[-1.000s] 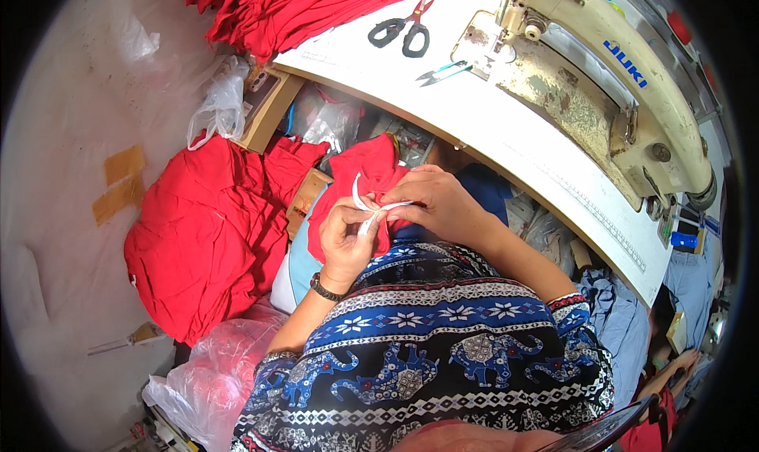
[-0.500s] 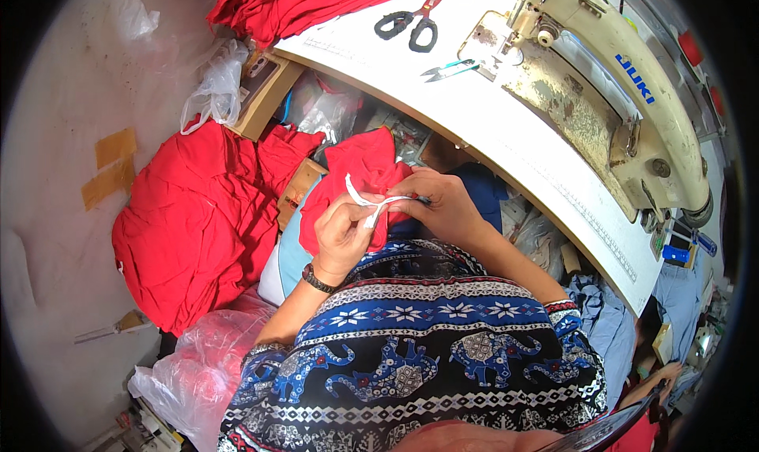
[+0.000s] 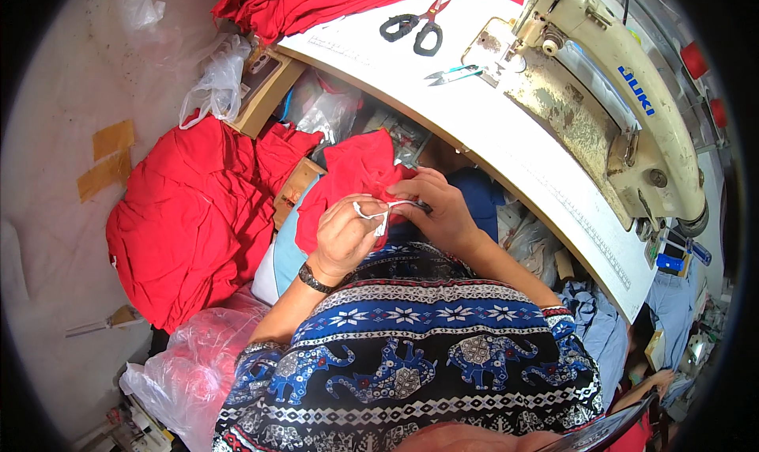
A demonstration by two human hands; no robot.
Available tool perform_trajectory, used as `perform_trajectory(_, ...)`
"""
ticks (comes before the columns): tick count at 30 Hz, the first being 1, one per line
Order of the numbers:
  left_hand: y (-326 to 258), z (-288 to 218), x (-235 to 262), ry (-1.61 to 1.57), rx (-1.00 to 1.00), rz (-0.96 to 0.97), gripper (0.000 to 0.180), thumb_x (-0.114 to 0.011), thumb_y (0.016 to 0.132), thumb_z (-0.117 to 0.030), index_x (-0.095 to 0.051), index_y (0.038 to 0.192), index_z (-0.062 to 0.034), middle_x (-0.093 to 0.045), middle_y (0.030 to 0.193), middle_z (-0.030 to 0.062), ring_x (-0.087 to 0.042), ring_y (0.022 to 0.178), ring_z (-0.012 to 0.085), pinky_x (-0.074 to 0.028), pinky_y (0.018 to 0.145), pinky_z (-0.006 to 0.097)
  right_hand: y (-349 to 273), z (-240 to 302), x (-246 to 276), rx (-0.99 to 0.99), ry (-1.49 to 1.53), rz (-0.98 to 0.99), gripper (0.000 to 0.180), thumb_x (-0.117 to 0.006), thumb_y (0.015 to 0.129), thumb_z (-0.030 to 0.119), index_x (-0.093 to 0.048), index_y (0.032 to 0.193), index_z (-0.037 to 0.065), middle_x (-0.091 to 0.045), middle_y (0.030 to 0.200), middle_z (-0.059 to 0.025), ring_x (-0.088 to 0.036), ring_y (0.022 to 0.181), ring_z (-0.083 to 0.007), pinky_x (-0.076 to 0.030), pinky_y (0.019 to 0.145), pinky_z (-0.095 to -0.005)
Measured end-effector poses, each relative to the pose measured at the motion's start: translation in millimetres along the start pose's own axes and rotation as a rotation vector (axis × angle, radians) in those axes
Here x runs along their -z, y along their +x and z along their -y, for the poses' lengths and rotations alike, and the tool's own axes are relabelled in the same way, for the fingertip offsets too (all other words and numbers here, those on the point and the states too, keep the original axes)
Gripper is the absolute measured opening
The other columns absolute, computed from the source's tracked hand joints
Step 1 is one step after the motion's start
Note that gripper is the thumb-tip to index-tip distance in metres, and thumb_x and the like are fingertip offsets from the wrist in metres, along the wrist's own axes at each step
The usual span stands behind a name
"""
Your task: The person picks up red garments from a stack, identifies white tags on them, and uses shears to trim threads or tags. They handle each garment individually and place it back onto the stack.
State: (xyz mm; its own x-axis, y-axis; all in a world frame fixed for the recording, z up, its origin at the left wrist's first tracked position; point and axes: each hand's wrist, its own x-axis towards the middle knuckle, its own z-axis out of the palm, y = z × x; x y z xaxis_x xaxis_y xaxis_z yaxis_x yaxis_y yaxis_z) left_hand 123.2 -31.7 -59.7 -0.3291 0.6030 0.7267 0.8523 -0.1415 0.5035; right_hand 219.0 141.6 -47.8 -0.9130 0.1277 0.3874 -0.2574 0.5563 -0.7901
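white strip (image 3: 383, 224), between the two hands, over red cloth (image 3: 348, 163); whether they touch, cannot tell. left hand (image 3: 346, 232): grip narrow, pinching strip. right hand (image 3: 436, 207): grip likewise narrow, on strip's right stretch. technique (judgement): pinch close to the middle, pull lightly and evenly, hold strip flat against twisting. orientation: long axis roughly left-right from hand to hand; short tail points down toward the person, left end curls beside left fingers. fold under fingertips hidden.

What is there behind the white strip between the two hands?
Red cloth lies behind the white strip. What the left hand and right hand cover cannot be seen.
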Motion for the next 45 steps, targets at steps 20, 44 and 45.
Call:
perform_trajectory(20, -1, -2, -23, -0.646, 0.827, -0.179, 0.011, -0.07, 0.082, 0.003, -0.06, 0.083, -0.0012, -0.068, 0.083, 0.0059, -0.063, 0.078, 0.0084, -0.052, 0.069, 0.023, 11, -7, -5, -0.104, -0.005, 0.169, 0.054, -0.079, 0.069, 0.041, -0.062, 0.112, 0.012, -0.062, 0.109, -0.0059, -0.055, 0.11, -0.0265, -0.026, 0.106, -0.0516)
perform_trajectory(44, 4, 7, -32, -0.667, 0.889, -0.044, 0.014, -0.066, 0.083, 0.008, -0.056, 0.08, -0.0016, -0.067, 0.089, 0.0112, -0.063, 0.083, 0.015, -0.052, 0.077, 0.027, -15, -23, -5, -0.364, 0.31, 0.029, 0.02, -0.066, 0.083, 0.018, -0.067, 0.096, 0.002, -0.066, 0.093, -0.0114, -0.062, 0.088, -0.0237, -0.047, 0.079, -0.0345)
perform_trajectory(45, 4, 8, -33, -0.675, 0.895, -0.043, 0.014, -0.066, 0.084, 0.008, -0.056, 0.08, -0.0015, -0.067, 0.089, 0.0111, -0.063, 0.083, 0.0148, -0.052, 0.077, 0.027, -13, -21, -3, -0.349, 0.306, 0.035, 0.019, -0.065, 0.084, 0.016, -0.067, 0.095, 0.001, -0.066, 0.09, -0.0119, -0.062, 0.084, -0.0229, -0.047, 0.075, -0.0335)
